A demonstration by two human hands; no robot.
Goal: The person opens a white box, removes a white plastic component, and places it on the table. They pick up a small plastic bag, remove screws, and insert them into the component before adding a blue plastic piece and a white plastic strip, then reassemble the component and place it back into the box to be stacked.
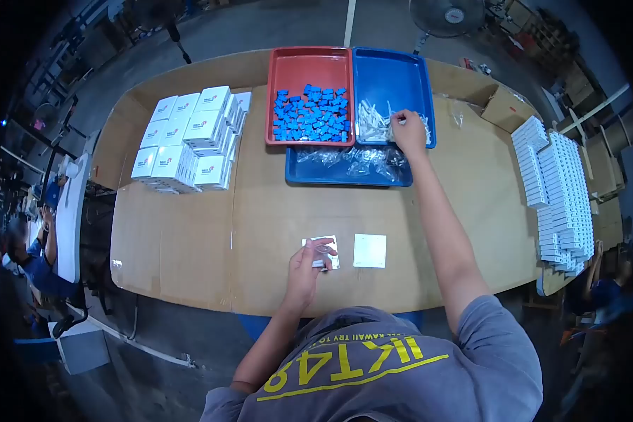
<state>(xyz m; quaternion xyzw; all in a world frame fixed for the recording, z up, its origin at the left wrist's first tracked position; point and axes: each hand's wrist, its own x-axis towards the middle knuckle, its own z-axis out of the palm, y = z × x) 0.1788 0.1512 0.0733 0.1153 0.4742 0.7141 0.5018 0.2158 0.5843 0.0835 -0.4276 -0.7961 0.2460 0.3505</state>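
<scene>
My left hand [305, 269] is closed around the side of a small white square box [332, 261] near the table's front edge. Its bent fingers lie across the box and hide part of the inside. A flat white square [370, 251] lies just to the right of it. Reaching far forward, my right hand [408, 131] dips into the blue tray [392, 70] at the pile of thin white pieces [373, 121]. Its fingertips are pinched together, and what is between them is too small to make out.
A red tray [309, 67] of small blue parts [313, 116] adjoins the blue one. Before them, another blue tray [316, 177] holds clear plastic bags [366, 160]. White boxes [183, 141] are stacked at left, more white stacks [559, 190] at right. Other people sit at both sides.
</scene>
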